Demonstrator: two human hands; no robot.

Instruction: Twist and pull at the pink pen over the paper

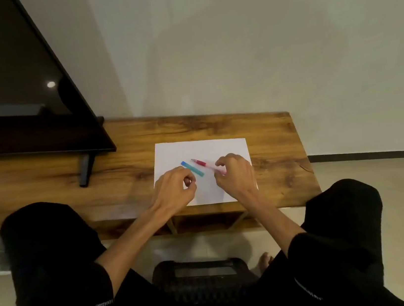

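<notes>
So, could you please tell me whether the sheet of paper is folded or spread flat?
Spread flat: the white sheet of paper lies unfolded on the wooden table, with no crease visible.

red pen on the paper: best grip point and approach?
Pinch the red pen across its pale barrel, just behind the red section, coming from above. It seems to lie flat on the paper, tip pointing up-left, so both long sides are exposed. The rear end sits under the right hand; the blue-green pen lies close on its left.
</notes>
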